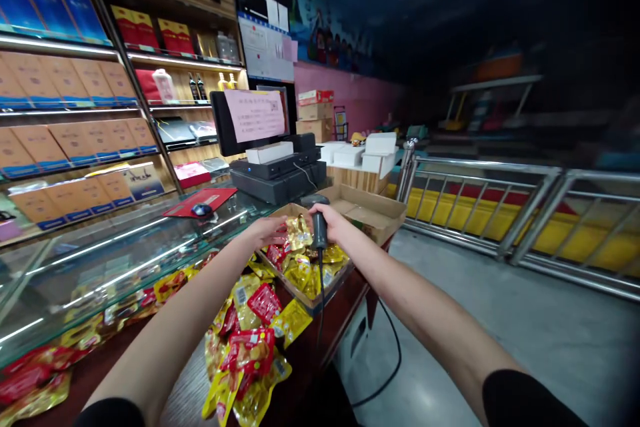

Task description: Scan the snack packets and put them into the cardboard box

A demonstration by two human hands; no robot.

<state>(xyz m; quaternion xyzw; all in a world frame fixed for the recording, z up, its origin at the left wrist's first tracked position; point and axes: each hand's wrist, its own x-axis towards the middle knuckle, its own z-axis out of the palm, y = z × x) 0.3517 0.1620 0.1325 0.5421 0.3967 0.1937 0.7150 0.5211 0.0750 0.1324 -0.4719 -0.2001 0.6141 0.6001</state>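
A black corded handheld scanner (319,232) is in my right hand (331,221), its handle upright and its cable hanging down. My left hand (270,231) reaches over the left side of an open cardboard box (301,295), its fingers by a shiny gold packet (299,232); whether they grip it is hard to make out. Yellow and red packets (305,272) fill the box beneath both hands. Nearer to me, a heap of red and yellow packets (253,350) lies on the dark counter.
Behind the box stand a monitor (220,123) with a pink sheet and a black cash drawer (275,183). Another cardboard tray (383,213) adjoins the box. A glass case (125,253) runs along the left; a metal railing (480,167) stands at right. The scanner's cable loops toward the floor.
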